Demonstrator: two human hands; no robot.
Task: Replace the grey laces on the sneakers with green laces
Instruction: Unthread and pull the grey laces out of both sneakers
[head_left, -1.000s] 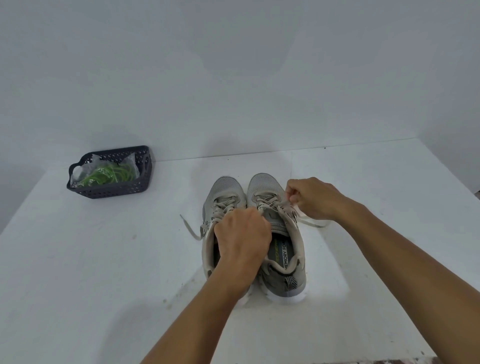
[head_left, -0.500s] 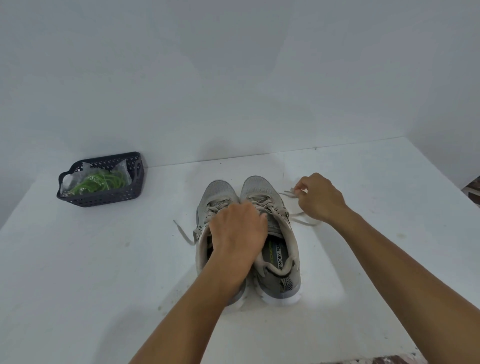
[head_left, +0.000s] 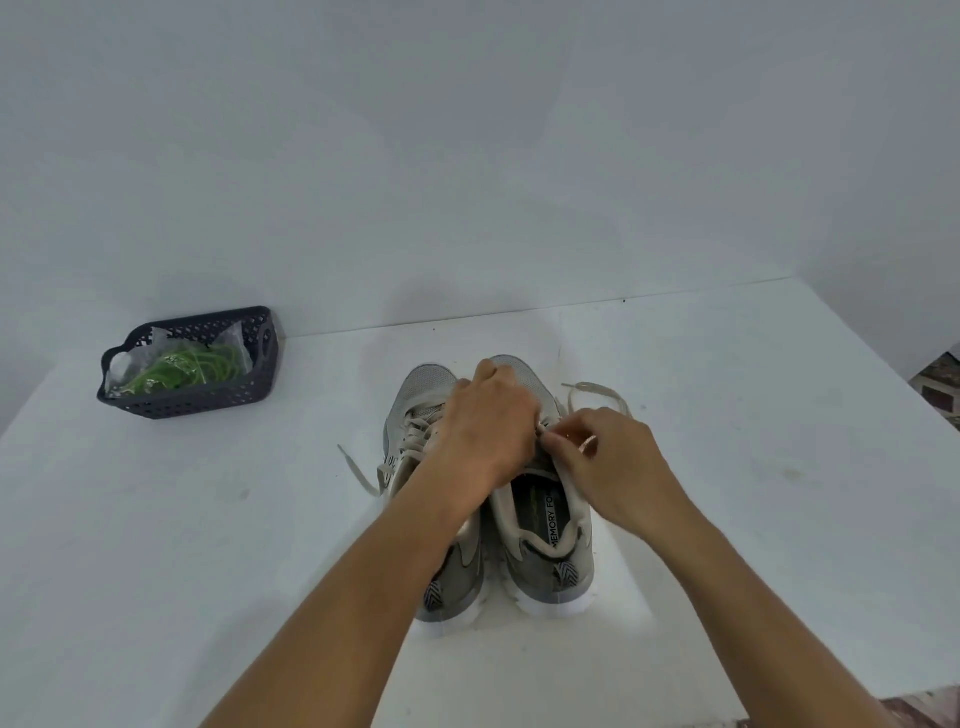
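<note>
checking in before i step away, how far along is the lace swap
Early stage. Done: the right sneaker looks untied, a loose grey lace trailing beside it. In hand: the left hand rests on that shoe while the right hand pinches its lace. Left: the left sneaker is still laced, and the green laces sit in the basket.

A bare, staged indoor workspace: a plain white table (head_left: 156, 545) against blank white walls (head_left: 467, 156), with patterned floor tiles (head_left: 937, 387) just visible at 3 o'clock.
</note>
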